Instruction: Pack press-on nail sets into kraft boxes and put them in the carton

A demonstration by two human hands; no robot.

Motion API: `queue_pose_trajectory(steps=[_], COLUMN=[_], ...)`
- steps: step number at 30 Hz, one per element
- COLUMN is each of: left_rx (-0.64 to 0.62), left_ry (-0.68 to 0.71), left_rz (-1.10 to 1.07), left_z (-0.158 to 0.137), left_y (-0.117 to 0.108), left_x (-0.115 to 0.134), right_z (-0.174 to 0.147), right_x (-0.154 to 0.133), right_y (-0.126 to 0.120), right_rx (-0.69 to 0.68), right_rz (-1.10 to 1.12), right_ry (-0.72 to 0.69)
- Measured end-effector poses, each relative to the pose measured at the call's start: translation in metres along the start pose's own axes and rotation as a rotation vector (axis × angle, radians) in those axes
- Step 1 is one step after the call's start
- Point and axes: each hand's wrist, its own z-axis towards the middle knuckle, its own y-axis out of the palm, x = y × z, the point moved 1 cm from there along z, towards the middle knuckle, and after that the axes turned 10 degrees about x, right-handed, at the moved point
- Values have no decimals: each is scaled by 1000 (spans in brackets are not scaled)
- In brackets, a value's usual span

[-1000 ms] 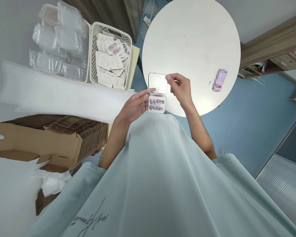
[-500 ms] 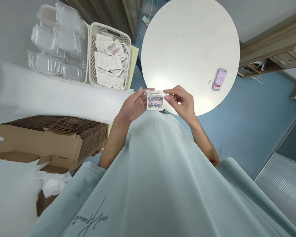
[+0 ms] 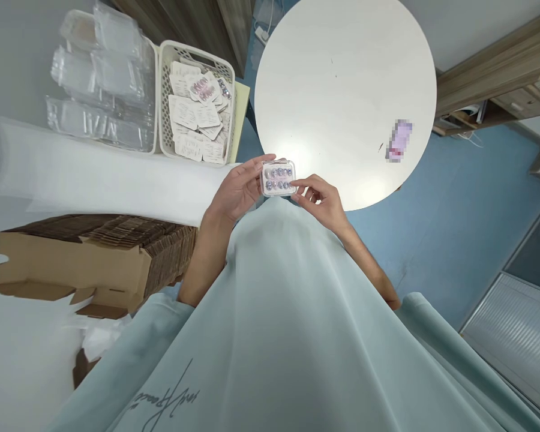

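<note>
A small clear plastic box of press-on nails [image 3: 278, 179], two rows of shiny purple and silver pieces, is held in front of my body at the round table's near edge. My left hand [image 3: 239, 189] grips its left side, fingers behind and along the top. At the lower right corner, the thumb and forefinger of my right hand [image 3: 320, 201] close on the box's edge, with the other fingers curled. The box's lid appears closed over the nails.
A white round table [image 3: 342, 78] bears a blurred purple item [image 3: 399, 141]. On the left are a perforated basket [image 3: 162, 102] of nail cards, a bin of clear plastic boxes [image 3: 119, 78], white sheets [image 3: 108, 186] and stacked folded cardboard boxes [image 3: 72, 264].
My right hand has slid down from the box's upper right corner to its lower right corner. The lid now lies flat, and the box has shifted slightly left and up.
</note>
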Motion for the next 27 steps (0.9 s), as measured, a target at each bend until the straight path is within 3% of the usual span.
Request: queue_pose_trajectory(steps=[6, 13, 27], left_rx=[-14, -64, 98], left_ry=[20, 38, 56], left_rz=[-4, 7, 412], left_z=[1, 2, -7], left_y=[1, 3, 0], left_x=[0, -1, -5], right_z=[3, 5, 11], right_x=[2, 0, 20], right_y=[-1, 7, 2], right_rx=[84, -47, 60], right_rz=[69, 171, 163], right_ry=[163, 353, 375])
